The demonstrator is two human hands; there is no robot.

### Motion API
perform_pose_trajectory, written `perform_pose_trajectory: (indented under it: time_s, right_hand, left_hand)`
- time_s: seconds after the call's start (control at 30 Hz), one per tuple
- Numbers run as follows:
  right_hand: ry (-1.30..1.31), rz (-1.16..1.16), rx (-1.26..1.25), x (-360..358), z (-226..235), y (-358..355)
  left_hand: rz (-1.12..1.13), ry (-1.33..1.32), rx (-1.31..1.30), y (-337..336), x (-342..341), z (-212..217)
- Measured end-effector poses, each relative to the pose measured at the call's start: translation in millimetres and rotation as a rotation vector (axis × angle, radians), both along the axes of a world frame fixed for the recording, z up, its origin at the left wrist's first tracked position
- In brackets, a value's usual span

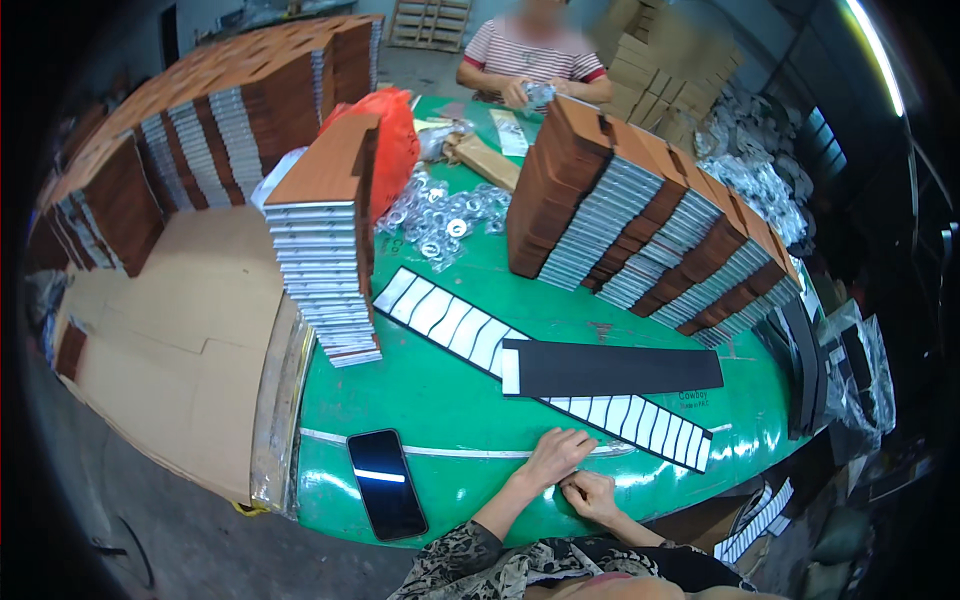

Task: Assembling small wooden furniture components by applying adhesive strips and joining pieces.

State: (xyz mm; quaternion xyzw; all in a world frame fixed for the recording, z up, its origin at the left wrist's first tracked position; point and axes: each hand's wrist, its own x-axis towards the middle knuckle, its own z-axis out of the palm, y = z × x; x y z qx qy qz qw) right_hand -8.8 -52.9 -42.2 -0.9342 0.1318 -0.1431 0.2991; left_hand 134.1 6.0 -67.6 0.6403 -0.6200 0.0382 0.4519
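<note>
My left hand (558, 457) and my right hand (592, 495) are close together at the near edge of the green-covered table (470, 500). Both have curled fingers; whatever they may hold is hidden or too small to make out. Just beyond them lies a long black strip with white segments (450, 322), slanting across the table. A flat black tapered piece with a white end (620, 370) rests crosswise on top of it. To the left of my hands, a black smartphone (386, 485) lies flat with light reflected on its screen.
Tall stacks of reddish-brown, silver-edged boards (320, 190) stand left and right (640, 220). Between them are loose clear-wrapped metal rings (450, 220) and a red plastic bag (395, 140). Brown cardboard (180, 340) covers the left side. A co-worker (535, 50) handles clear plastic across the table.
</note>
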Motion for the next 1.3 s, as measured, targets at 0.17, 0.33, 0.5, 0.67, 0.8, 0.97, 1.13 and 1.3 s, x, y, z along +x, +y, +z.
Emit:
perform_pose_trajectory:
  time_s: [0.17, 0.33, 0.5, 0.67, 0.8, 0.97, 1.13, 1.3]
  right_hand:
    - [-0.053, -0.006, 0.035, -2, -7, -5]
    - [-0.095, -0.011, 0.058, -3, -5, -7]
    - [-0.186, 0.039, 0.113, -7, -10, -9]
    - [-0.208, 0.096, 0.132, -19, -22, -15]
    - [-0.230, 0.201, 0.229, -37, -20, -15]
    - [-0.341, 0.254, 0.326, -88, -5, -27]
    - [-0.413, 0.069, 0.363, -125, 1, -48]
    - [-0.332, -0.040, 0.441, -144, -7, -52]
  left_hand:
    - [-0.016, -0.023, -0.019, -4, 1, -5]
    - [-0.022, -0.041, 0.058, -4, 2, -6]
    - [0.063, 0.094, 0.047, -2, -9, 8]
    - [0.090, 0.187, 0.045, 3, -42, 30]
    - [0.218, 0.234, 0.041, 16, -68, 33]
    - [0.369, 0.205, 0.091, 29, -99, 34]
    - [0.366, 0.212, 0.176, 27, -122, 46]
    - [0.287, 0.111, 0.129, 15, -133, 58]
